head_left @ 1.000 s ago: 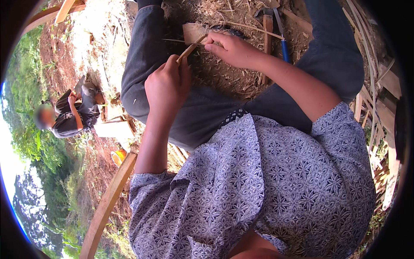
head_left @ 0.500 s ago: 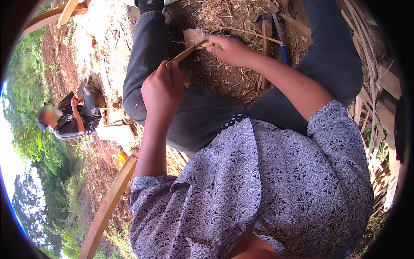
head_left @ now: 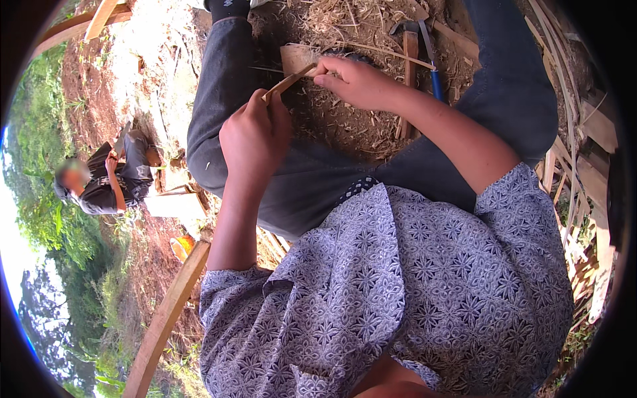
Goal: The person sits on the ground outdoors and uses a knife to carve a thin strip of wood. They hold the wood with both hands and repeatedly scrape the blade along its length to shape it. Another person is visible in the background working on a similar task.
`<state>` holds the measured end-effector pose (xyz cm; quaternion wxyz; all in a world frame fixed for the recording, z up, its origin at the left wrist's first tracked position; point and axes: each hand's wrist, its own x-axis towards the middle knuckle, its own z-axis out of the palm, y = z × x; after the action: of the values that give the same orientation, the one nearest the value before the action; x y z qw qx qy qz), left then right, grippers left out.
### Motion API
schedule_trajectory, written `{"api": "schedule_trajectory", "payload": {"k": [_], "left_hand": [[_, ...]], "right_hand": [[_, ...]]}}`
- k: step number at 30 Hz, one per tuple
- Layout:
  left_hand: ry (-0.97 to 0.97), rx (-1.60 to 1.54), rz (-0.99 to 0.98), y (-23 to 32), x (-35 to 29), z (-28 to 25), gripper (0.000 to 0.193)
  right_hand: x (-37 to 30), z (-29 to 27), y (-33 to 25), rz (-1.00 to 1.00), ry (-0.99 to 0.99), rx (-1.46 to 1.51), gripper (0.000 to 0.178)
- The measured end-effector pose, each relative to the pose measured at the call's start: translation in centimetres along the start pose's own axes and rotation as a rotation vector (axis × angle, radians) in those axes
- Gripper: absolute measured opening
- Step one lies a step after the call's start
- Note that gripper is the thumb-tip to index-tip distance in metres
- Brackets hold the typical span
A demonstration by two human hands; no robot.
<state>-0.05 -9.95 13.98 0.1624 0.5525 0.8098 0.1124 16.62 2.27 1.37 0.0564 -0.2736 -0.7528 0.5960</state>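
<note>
My left hand is closed around the near end of a narrow wooden strip, which slants up to the right between my hands. At its far end, the fingers of my right hand are closed on the strip. Whether that hand holds anything else is hidden. Just beyond the strip, a flat pale wooden block lies on the ground. A dark object, partly covered by my right hand, sits behind it; its kind cannot be made out.
A wooden-handled hammer and a blue-handled tool lie right of my hands, among wood shavings. Split strips pile up at the far right. A wooden beam slants at lower left. Another person sits at the left.
My left hand has shifted slightly to the right and turned a little. My right hand has moved slightly left and down. Both stay closed on the strip.
</note>
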Motion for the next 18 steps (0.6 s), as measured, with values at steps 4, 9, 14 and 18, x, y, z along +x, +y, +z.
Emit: {"api": "schedule_trajectory", "payload": {"k": [4,9,14,18], "left_hand": [[0.006,0.003,-0.006,-0.3,-0.8,0.1,0.022],[-0.025,0.031,0.006,-0.4,-1.3,0.1,0.02],[-0.014,0.034,0.011,-0.6,-1.7,0.2,0.018],[-0.017,0.067,0.021,-0.3,-1.6,0.1,0.016]], "right_hand": [[-0.9,-1.5,-4.6,0.204,-0.165,0.235,0.025],[0.1,-0.3,3.6,0.277,-0.11,0.075,0.027],[-0.5,1.6,3.6,-0.008,0.026,0.014,0.026],[0.4,-0.1,4.9,0.379,-0.137,-0.032,0.028]]}}
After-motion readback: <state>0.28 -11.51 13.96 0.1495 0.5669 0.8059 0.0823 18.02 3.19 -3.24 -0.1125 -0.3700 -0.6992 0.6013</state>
